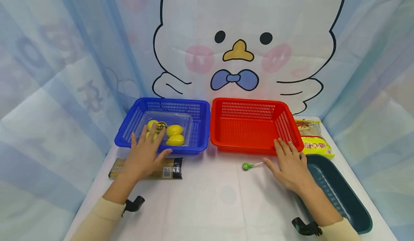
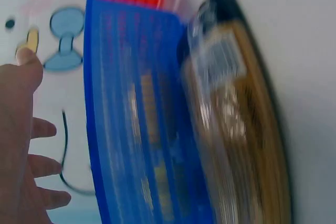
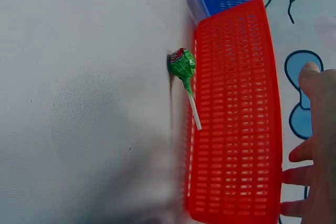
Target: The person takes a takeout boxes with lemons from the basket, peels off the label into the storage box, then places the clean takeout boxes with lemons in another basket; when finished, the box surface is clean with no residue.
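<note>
My left hand (image 1: pixel 145 158) hovers with fingers spread and straight over the near rim of the blue basket (image 1: pixel 194 106), palm down, gripping nothing; it overlaps the noodle packet (image 1: pixel 169 169) that lies on the table (image 1: pixel 207 205) just in front of that basket. My right hand (image 1: pixel 289 165) is likewise flat and spread, holding nothing, at the near right corner of the red basket (image 1: pixel 247 106), with its fingertips at the basket's rim. The two hands are well apart, one before each basket.

The lollipop (image 1: pixel 247 166), green-wrapped with a white stick, lies on the table just in front of the red basket, its stick pointing toward my right thumb; the right wrist view (image 3: pixel 182 64) shows it close against the basket wall. Whether thumb and stick touch, I cannot tell.

Inside the blue basket sits a clear tray (image 1: pixel 184 120) holding yellow lemons (image 1: pixel 174 130). A yellow snack bag (image 1: pixel 318 145) lies to the right of the red basket, and a dark green basket (image 1: pixel 352 201) stands beside my right forearm.
</note>
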Demonstrator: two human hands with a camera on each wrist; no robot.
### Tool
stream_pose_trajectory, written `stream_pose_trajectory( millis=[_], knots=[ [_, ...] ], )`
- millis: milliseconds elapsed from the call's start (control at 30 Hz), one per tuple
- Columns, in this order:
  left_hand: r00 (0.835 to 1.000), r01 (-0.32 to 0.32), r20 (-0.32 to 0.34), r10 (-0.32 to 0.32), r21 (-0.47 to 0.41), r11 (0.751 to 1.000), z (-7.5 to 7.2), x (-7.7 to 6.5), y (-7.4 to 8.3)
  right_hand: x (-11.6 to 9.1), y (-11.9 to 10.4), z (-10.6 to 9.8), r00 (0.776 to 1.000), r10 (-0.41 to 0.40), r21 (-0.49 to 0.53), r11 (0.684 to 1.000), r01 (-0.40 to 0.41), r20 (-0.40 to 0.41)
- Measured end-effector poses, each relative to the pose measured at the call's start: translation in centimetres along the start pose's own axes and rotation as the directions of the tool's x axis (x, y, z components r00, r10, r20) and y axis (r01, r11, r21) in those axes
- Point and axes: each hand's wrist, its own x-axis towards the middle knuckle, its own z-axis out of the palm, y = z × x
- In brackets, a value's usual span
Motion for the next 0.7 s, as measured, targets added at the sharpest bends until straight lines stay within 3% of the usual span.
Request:
stream_pose_trajectory(
  millis=[267,533,633,700],
  knots=[
    [0.983,0.141,-0.11,-0.148,-0.073,0.987,-0.6,-0.1,-5.2,0.2,-0.2,0.3,1.0,-0.008,-0.008,1.0,0.008,0.001],
    [0.957,0.201,-0.184,-0.226,-0.142,0.969,-0.5,-0.2,-8.1,0.4,-0.5,0.1,1.0,0.0,-0.011,1.0,0.0,-0.021],
    [0.949,0.237,-0.153,-0.277,-0.236,0.942,-0.5,-0.3,-8.9,0.6,-0.7,-0.1,1.0,-0.005,-0.006,1.0,0.004,-0.028],
    [0.94,0.271,-0.106,-0.324,-0.347,0.898,-0.5,-0.3,-9.5,0.8,-0.8,-0.2,0.999,-0.008,-0.001,1.0,0.008,-0.031]
  ],
)
